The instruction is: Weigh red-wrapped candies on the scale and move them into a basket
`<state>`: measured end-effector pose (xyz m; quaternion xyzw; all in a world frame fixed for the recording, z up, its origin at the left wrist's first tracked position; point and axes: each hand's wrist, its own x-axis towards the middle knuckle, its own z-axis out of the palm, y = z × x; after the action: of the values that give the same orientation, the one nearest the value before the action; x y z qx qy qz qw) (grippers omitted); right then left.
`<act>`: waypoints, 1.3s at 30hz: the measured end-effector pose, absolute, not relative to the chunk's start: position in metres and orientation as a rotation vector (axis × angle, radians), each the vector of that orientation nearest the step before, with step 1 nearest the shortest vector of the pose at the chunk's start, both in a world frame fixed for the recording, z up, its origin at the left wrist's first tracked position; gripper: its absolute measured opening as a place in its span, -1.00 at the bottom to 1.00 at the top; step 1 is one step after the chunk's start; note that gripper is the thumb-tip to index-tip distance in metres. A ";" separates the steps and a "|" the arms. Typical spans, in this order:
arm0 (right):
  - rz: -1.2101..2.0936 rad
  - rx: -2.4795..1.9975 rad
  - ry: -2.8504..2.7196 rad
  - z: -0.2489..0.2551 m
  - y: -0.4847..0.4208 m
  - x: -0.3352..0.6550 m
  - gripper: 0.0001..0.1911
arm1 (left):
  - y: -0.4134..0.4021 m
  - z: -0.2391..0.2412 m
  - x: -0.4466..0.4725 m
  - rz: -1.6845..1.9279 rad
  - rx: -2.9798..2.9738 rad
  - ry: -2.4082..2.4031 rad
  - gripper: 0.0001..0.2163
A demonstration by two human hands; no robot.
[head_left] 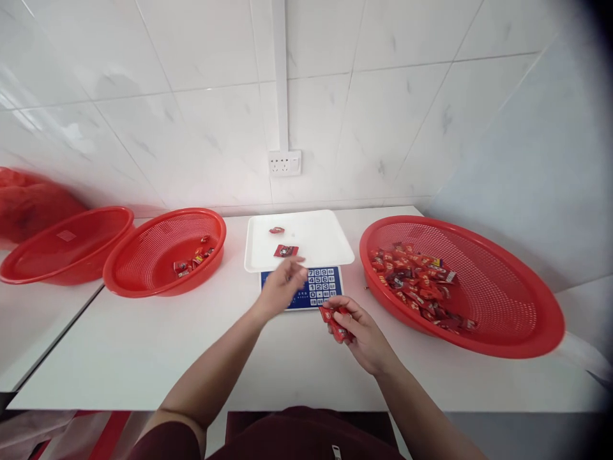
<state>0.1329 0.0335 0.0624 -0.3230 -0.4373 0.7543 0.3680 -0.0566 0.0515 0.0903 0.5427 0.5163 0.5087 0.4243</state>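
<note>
My right hand (366, 338) is closed around several small red candy packets (339, 331), in front of the blue keypad of a weighing scale (297, 299). Over the left part of that keypad is my left hand (283, 289), its fingers apart and nothing visible in them. Just beyond its fingertips, a flat red packet (286, 251) lies on the scale's white tray (325, 246). Farther back on the same tray is a smaller red packet (276, 230). To the right, a big red plastic basket (507, 306) holds a heap of red packets (421, 287).
Left of the scale stands a red basket (138, 255) with several packets (191, 262) inside. Another red basket (71, 246) and a red plastic bag (33, 201) are farther left. A tiled wall with a socket (285, 163) borders the white table (158, 351).
</note>
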 end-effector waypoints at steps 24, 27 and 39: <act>1.459 -1.041 -1.361 0.083 0.080 0.107 -0.70 | 0.006 0.075 -0.030 1.441 0.914 1.145 -0.73; 1.282 -1.075 -1.449 0.090 0.112 0.100 -0.66 | -0.002 0.064 -0.028 1.344 0.978 1.164 -0.77; 1.123 -0.953 -1.853 0.079 0.054 0.078 -0.70 | -0.013 0.058 -0.031 1.198 0.270 0.737 -0.72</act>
<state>0.0783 0.0536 0.0786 -0.3728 -0.7248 0.4393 0.3779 -0.0313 -0.0127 0.0578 0.1236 0.3378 0.5491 0.7544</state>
